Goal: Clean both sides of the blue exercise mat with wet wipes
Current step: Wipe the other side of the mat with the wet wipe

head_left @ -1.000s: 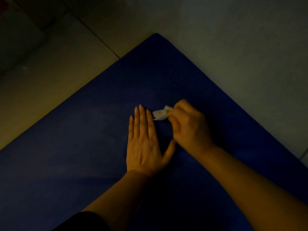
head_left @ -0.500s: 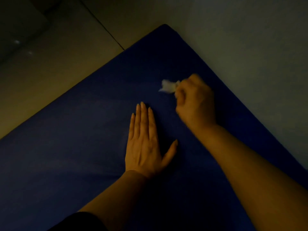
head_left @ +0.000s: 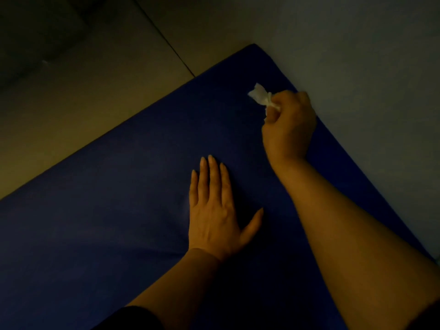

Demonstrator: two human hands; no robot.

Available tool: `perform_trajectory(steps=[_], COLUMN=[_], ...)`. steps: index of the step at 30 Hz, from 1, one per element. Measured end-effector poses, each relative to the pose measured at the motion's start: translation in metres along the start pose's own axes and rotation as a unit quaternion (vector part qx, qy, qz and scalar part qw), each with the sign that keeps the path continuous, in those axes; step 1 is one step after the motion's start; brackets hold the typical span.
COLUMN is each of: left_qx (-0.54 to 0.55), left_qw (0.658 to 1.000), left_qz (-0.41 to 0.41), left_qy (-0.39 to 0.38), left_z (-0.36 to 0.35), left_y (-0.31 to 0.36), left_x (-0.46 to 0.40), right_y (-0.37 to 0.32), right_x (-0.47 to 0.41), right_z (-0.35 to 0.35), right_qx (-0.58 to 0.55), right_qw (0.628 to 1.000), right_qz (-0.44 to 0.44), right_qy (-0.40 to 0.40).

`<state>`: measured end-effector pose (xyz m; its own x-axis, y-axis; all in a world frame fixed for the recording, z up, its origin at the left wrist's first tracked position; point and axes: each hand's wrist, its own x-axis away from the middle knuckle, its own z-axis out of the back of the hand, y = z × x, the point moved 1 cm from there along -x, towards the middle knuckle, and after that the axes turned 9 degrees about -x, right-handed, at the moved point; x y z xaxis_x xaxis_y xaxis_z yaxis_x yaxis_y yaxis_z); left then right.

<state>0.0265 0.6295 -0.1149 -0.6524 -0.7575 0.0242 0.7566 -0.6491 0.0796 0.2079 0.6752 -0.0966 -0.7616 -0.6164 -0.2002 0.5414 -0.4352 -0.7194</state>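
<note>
Both hands are working: left hand (head_left: 215, 216) is pressing flat, fingers straight, on the soft, floppy blue mat (head_left: 119, 198); right hand (head_left: 289, 126) is gripping a limp wet wipe (head_left: 260, 95), bunched.

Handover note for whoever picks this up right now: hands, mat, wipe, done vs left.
Left hand: flat, fingers straight, pressing on the blue mat near its middle.
Right hand: gripping a crumpled white wet wipe, near the mat's far corner by the wall-side edge.
Mat: lying flat on the tiled floor, one face up.
Done: wiping of the upper face is under way; how much is covered cannot be told in this dim light.
Left: finish this face, flip the mat, wipe the other side. No wipe pack in view.
</note>
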Motion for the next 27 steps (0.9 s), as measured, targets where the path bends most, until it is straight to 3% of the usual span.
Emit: perform_trajectory(steps=[2,6,8,10,13,15,19,21,27], left_qx=[0.008,0.074,0.101,0.116,0.132,0.124,0.099,0.081,0.068], left_qw=[1.0,0.997,0.995,0.993,0.99,0.988,0.986,0.989,0.988], left_qz=[0.0,0.002,0.015,0.021,0.041,0.071,0.115,0.115,0.121], left_qy=[0.002,0.006,0.006,0.01,0.03,0.049,0.065,0.055,0.071], left_z=[0.0,0.005,0.011,0.018,0.03,0.031,0.016,0.008,0.008], left_y=[-0.002,-0.007,-0.012,-0.023,-0.049,-0.064,-0.073,-0.071,-0.07], left_x=[-0.001,-0.002,-0.005,-0.014,-0.043,-0.071,-0.107,-0.107,-0.107], right_y=[-0.012,-0.031,-0.027,-0.021,-0.017,-0.025,-0.04,-0.036,-0.028], right_x=[0.011,0.063,0.048,0.017,-0.016,-0.005,0.045,0.028,-0.034], right_z=[-0.009,-0.008,-0.006,-0.009,-0.016,-0.024,-0.033,-0.031,-0.039], right_qx=[0.024,0.021,0.026,0.042,0.046,0.033,-0.011,0.001,0.026], right_qw=[0.999,0.966,0.956,0.968,0.992,0.995,0.966,0.96,0.998], right_qz=[0.028,0.165,0.19,0.169,0.063,0.06,0.19,0.204,0.035], right_qy=[-0.024,-0.199,-0.224,-0.183,-0.097,-0.068,-0.177,-0.191,-0.038])
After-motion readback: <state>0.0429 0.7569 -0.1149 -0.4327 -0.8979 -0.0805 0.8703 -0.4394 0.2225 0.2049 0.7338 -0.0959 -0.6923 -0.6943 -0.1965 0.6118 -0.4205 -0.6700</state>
